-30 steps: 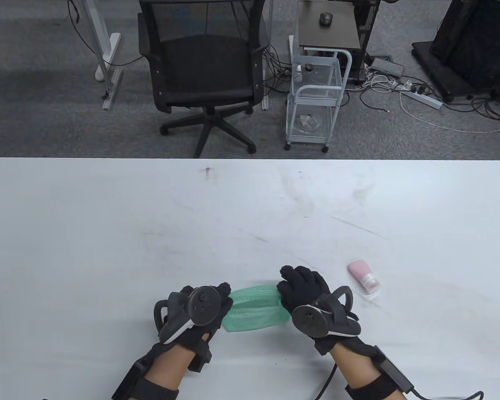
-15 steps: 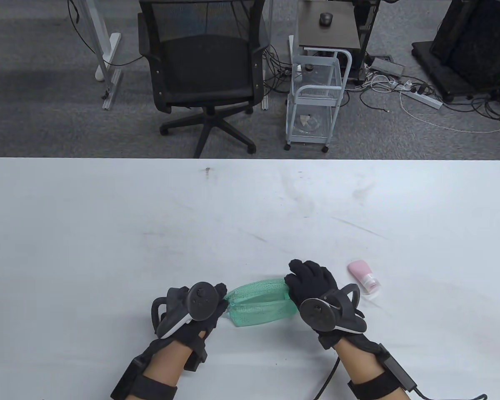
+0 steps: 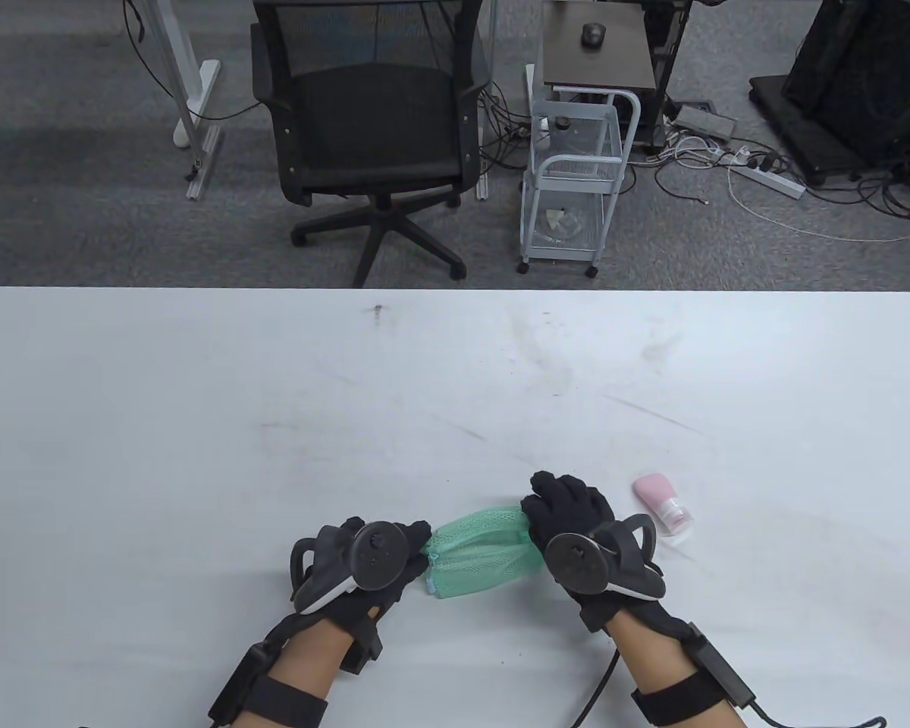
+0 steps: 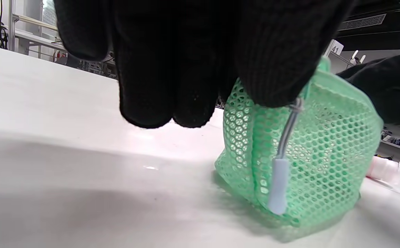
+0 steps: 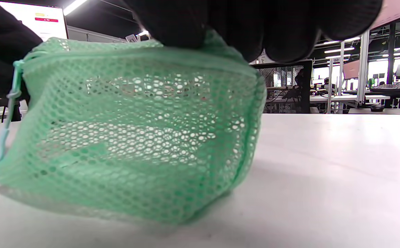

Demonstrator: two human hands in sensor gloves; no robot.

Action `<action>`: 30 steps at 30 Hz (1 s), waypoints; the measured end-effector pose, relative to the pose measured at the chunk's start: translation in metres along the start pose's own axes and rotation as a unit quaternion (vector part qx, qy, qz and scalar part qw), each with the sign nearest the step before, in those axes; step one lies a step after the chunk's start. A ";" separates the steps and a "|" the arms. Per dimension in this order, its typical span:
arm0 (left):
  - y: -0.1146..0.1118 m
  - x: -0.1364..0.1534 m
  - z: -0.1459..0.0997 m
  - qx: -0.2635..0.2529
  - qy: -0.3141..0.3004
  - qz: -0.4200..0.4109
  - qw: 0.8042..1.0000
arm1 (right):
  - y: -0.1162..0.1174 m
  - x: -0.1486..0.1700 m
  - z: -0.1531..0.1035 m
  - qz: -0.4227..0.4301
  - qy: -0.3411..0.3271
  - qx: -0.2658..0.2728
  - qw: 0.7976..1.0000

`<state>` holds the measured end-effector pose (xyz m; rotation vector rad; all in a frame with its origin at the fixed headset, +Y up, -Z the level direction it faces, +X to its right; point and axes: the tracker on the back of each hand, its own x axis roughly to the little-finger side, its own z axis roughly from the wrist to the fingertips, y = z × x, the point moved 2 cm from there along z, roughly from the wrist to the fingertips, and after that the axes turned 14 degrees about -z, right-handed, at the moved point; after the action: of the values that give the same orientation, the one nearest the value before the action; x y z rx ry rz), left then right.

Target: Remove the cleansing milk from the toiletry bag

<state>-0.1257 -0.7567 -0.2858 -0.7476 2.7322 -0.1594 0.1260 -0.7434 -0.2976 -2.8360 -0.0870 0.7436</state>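
— Cleansing milk [image 3: 663, 506] lying on worktop [image 3: 197, 425], just beside right hand [image 3: 569, 516]. Already out?
— Looking so. Both hands' fingers [image 4: 272, 69] pinching toiletry bag [image 3: 481, 550] ends, left hand [image 3: 371, 557] pulling zip [image 4: 277, 187], maybe closing it.

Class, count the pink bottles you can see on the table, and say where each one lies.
1. The pink bottle lies on its side on the white table, just right of the right hand, outside the green mesh bag. The mesh shows no bottle inside.
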 end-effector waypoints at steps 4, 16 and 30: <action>0.001 0.000 0.000 -0.007 -0.001 -0.005 1.000 | 0.000 0.000 0.000 0.000 0.003 -0.001 1.000; 0.011 -0.002 -0.005 -0.031 -0.004 -0.031 0.999 | -0.018 0.010 -0.006 0.026 0.039 0.019 0.999; 0.021 -0.008 -0.013 -0.066 -0.021 -0.096 0.993 | -0.053 -0.057 -0.023 0.085 -0.018 0.051 0.995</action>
<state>-0.1333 -0.7340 -0.2751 -1.0394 2.6467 -0.0047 0.0878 -0.7018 -0.2392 -2.7567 0.1839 0.8088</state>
